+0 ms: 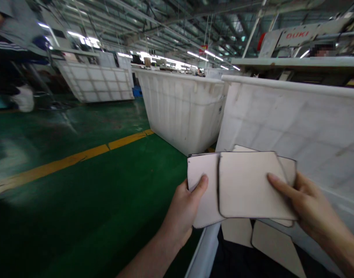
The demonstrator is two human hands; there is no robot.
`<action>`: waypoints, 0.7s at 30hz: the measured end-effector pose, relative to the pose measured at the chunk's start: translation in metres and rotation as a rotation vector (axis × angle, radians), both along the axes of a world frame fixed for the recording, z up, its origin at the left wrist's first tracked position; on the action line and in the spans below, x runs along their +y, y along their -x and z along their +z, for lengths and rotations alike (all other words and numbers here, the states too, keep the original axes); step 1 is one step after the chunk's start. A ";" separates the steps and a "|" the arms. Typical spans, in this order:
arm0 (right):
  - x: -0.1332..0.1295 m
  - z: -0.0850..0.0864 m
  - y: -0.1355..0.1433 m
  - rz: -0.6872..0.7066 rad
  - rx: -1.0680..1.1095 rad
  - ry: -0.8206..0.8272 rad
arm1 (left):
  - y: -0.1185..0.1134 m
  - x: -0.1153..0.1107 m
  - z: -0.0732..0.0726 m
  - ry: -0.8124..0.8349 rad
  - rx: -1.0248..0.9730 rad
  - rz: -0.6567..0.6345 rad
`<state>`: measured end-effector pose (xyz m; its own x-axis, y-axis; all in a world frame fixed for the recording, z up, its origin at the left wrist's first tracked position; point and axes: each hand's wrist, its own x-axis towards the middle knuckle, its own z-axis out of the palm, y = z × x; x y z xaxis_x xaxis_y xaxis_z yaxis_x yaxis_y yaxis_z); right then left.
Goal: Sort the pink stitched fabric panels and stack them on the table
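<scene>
Stack of pale flat cut pieces (246, 185), fanned, held in the air over the near white bin (295, 116). Left hand (184, 208) pinches the stack's left edge, thumb on top. Right hand (307, 204) closed on the right edge, thumb across the top piece. More loose pieces (269, 243) lie below in the bin. Second white bin (179, 104) behind; green floor (92, 193) at left.

Red letters reading "JUKI" stood on the pale sewing machine (293, 36) at the upper right, its first letter partly unclear. A small red hanging sign (203, 49) far back was too small to read.
</scene>
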<state>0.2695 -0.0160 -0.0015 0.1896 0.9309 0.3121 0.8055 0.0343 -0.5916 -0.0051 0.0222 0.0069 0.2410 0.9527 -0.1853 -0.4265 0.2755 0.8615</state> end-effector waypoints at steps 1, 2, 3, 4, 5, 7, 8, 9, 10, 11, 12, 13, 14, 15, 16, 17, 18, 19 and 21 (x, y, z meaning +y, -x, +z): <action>0.004 0.003 0.010 0.020 -0.003 -0.050 | -0.001 -0.002 0.001 -0.050 -0.011 0.010; 0.008 0.007 0.020 0.036 0.021 -0.104 | 0.000 -0.003 0.003 -0.109 -0.013 0.031; 0.011 0.011 0.029 0.049 0.054 -0.162 | 0.003 -0.005 0.005 -0.172 0.004 0.045; 0.013 0.015 0.040 0.061 0.078 -0.226 | 0.006 -0.006 0.009 -0.233 0.039 0.052; 0.014 0.019 0.050 0.070 0.099 -0.302 | 0.010 -0.008 0.012 -0.291 0.083 0.051; 0.015 0.021 0.072 0.106 0.167 -0.465 | 0.018 -0.009 0.019 -0.390 0.166 -0.011; 0.015 0.017 0.081 0.162 0.220 -0.503 | 0.020 -0.010 0.020 -0.425 0.196 -0.060; 0.013 0.009 0.086 0.225 0.268 -0.505 | 0.021 -0.010 0.020 -0.445 0.222 -0.101; 0.011 -0.002 0.088 0.313 0.317 -0.447 | 0.022 -0.010 0.018 -0.445 0.247 -0.131; 0.009 -0.018 0.084 0.373 0.337 -0.369 | 0.021 -0.010 0.016 -0.428 0.271 -0.144; 0.006 -0.036 0.075 0.380 0.319 -0.284 | 0.019 -0.009 0.012 -0.407 0.285 -0.127; 0.004 -0.058 0.061 0.377 0.303 -0.204 | 0.017 -0.009 0.009 -0.387 0.285 -0.082; 0.001 -0.081 0.044 0.320 0.296 -0.136 | 0.015 -0.009 0.005 -0.361 0.266 -0.033; -0.003 -0.106 0.025 0.241 0.209 -0.007 | 0.013 -0.008 0.002 -0.320 0.220 0.002; -0.007 -0.130 0.006 0.147 0.013 0.125 | 0.010 -0.008 0.000 -0.261 0.152 0.015; -0.013 -0.154 -0.012 0.057 -0.319 0.319 | 0.008 -0.008 -0.002 -0.187 0.074 0.007; -0.020 -0.176 -0.027 0.033 -0.442 0.410 | 0.006 -0.008 -0.003 -0.107 -0.002 -0.012; -0.027 -0.196 -0.038 0.015 -0.532 0.486 | 0.005 -0.008 -0.004 -0.033 -0.064 -0.031; -0.041 -0.224 -0.048 0.022 -0.678 0.589 | 0.002 -0.009 -0.004 0.039 -0.114 -0.023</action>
